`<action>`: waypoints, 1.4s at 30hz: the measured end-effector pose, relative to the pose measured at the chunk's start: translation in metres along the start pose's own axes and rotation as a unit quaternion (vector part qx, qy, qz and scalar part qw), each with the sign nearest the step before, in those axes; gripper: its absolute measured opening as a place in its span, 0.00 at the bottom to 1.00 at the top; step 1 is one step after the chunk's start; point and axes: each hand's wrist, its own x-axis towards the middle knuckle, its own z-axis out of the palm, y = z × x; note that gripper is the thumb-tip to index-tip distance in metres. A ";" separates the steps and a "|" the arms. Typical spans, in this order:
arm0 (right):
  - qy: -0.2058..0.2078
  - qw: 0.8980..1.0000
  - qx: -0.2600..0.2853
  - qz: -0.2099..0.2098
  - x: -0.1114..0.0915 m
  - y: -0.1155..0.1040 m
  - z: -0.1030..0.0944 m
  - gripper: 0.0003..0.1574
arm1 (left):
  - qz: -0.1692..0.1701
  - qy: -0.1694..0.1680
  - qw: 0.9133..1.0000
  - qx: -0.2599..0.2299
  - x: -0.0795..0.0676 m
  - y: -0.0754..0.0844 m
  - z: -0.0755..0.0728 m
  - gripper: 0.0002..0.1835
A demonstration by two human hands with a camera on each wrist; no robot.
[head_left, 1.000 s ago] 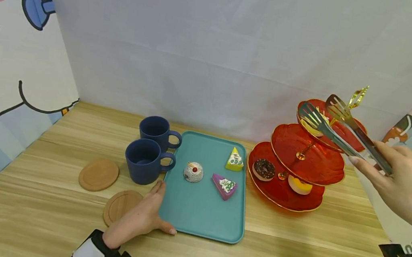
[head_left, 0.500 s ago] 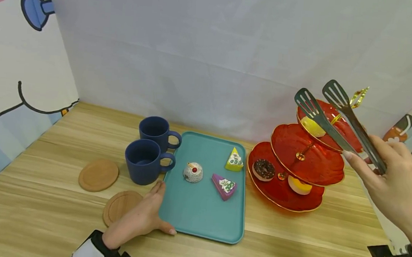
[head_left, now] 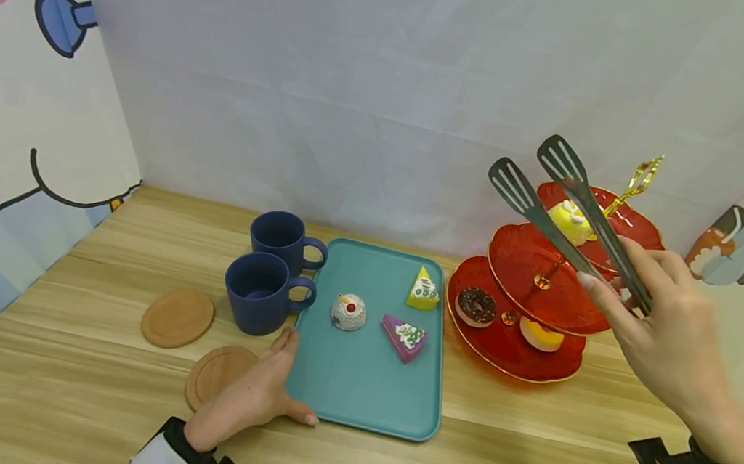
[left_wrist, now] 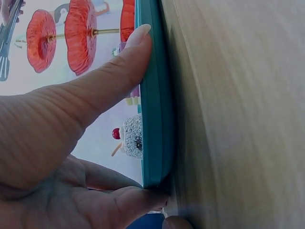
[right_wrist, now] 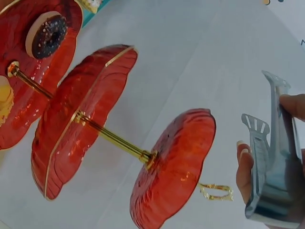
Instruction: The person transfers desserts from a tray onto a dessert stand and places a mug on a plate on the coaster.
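My right hand (head_left: 679, 329) grips a pair of slotted serving tongs (head_left: 569, 226), held in front of the red three-tier stand (head_left: 550, 304). The tongs' two heads are spread, with nothing between them. A yellow cake (head_left: 570, 220) sits on the top tier, partly overlapped by the tongs. At the near left corner of the teal tray (head_left: 359, 391) rests my left hand (head_left: 261, 387), its thumb along the front rim and straight fingers by the left side. On the tray lie a white-speckled round cake (head_left: 348, 312), a purple cake slice (head_left: 405, 338) and a yellow cake slice (head_left: 423, 290).
Two navy mugs (head_left: 258, 296) stand left of the tray, handles towards it. Two round wooden coasters (head_left: 178, 317) lie farther left. The stand's bottom tier carries a chocolate doughnut (head_left: 476, 307) and a yellow-topped doughnut (head_left: 541, 335). A pale backdrop (head_left: 356, 100) rises behind the table.
My right hand has carried the tongs up from the top tier, then left, uncovering more of the yellow cake there. My left hand and the tray have stayed put.
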 end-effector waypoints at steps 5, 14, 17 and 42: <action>-0.025 0.999 0.020 -0.019 -0.007 -0.007 0.010 0.36 | 0.006 0.007 1.000 0.000 0.000 0.001 0.000 0.68; -0.083 0.995 0.043 -0.021 -0.027 -0.017 0.040 0.38 | 0.010 0.011 1.000 0.002 0.000 0.001 0.000 0.67; -0.102 0.994 0.046 -0.017 -0.036 -0.019 0.050 0.36 | 0.010 0.012 1.000 0.002 0.001 0.001 -0.001 0.67; -0.282 0.958 0.028 0.047 -0.091 -0.013 0.104 0.31 | 0.006 0.011 1.000 0.004 0.000 0.002 -0.001 0.68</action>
